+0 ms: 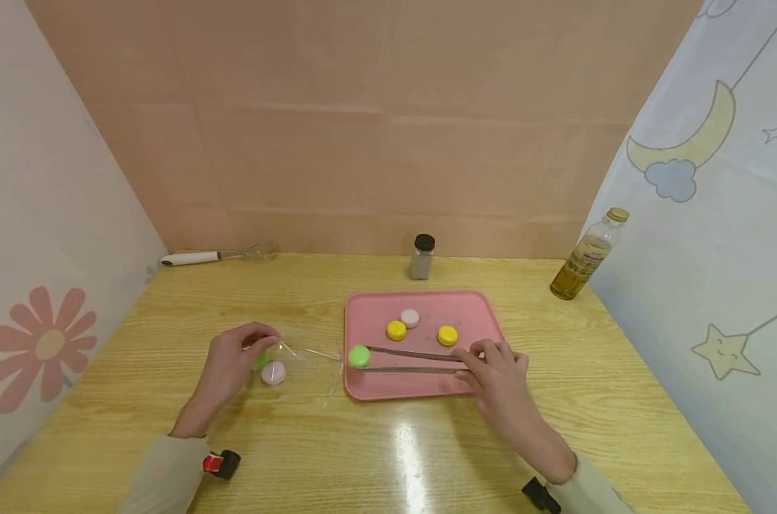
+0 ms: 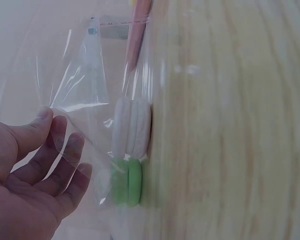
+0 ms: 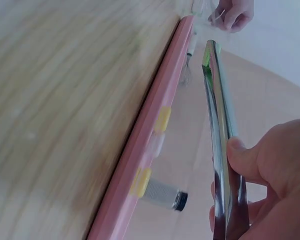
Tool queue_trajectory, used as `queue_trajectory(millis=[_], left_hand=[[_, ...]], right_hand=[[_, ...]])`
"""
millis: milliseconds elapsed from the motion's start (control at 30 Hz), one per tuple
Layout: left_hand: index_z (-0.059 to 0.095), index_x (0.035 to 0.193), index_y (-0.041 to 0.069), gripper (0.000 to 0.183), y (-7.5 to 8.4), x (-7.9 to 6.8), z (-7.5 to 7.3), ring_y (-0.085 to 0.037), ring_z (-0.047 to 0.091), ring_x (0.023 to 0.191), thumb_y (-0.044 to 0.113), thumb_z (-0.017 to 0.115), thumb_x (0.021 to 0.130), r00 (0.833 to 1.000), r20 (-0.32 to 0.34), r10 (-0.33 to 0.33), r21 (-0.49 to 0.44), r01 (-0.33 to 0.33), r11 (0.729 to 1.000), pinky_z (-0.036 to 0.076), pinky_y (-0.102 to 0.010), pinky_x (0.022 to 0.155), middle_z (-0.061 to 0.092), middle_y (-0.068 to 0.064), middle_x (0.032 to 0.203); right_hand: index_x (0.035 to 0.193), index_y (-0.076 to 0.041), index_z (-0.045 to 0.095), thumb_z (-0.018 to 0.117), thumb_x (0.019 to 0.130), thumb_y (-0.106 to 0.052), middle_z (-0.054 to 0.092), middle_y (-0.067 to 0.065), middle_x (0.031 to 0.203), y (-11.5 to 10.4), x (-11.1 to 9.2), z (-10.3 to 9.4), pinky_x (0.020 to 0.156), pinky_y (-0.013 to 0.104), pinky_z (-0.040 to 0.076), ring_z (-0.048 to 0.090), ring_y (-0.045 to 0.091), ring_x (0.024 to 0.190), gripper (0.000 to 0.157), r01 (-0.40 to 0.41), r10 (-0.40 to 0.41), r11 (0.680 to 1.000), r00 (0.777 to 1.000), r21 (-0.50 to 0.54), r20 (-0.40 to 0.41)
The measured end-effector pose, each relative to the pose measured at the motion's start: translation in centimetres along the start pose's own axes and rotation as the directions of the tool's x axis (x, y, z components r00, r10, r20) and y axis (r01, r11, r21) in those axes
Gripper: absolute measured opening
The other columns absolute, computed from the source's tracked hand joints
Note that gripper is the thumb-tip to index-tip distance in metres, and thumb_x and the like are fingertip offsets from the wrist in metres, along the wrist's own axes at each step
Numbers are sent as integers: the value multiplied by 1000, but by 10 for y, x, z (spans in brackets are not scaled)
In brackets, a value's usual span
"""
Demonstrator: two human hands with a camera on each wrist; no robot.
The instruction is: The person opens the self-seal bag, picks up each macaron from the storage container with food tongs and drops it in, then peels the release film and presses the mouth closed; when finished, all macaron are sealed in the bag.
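Tongs are holding a green macaron between their tips, above the left end of the pink tray; the right hand is gripping their shafts, thumb against fingers. The left hand is pinching the film of a clear bag between thumb and forefinger, its other fingers curving loosely. Inside that bag, a white macaron and another green one are standing on edge side by side. Judging by this, the person is probably packing macarons, and the step in hand is carrying this piece across. The next move is likely calling for a level pass leftward over the tray's raised rim, with the film being held apart; exactly where the bag's mouth is lying, I cannot tell. Loose film is reaching almost to that rim, so the tips could be snagging it. Two yellow macarons and a white one are sitting behind the tongs, leaving little room that way, while bare tabletop is stretching in front, offering the freer side for the wrists.
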State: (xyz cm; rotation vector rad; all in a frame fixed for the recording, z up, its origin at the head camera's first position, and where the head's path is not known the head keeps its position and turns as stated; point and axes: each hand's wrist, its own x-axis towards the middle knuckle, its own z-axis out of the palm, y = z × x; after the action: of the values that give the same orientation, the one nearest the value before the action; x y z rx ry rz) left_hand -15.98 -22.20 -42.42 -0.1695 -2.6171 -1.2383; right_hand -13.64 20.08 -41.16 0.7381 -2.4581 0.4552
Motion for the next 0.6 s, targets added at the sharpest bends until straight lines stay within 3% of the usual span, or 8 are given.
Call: queue_trajectory(millis=[233,600], left_hand=[[75,101,7,9,1,1,2,-21,67,95,14,69,98,1000,-3,-5,2,5,1000,50,-28,80,73,-3,94],[76,100,8,8,1,0,2,-21,67,95,12,70,97,999,-21,25,6,-25,1000,51,-25,80,74,-3,97]], right_hand=[[111,-19,71,85,79,-10,54,7,98,-14,14,16,71,46,30,45,29,85,36,37,-35,997,999,-64,27],[108,-20,70,83,84,-13,53,4,98,-34,37,40,74,49,30,42,28,87,28,24,-22,999,996,-23,87]])
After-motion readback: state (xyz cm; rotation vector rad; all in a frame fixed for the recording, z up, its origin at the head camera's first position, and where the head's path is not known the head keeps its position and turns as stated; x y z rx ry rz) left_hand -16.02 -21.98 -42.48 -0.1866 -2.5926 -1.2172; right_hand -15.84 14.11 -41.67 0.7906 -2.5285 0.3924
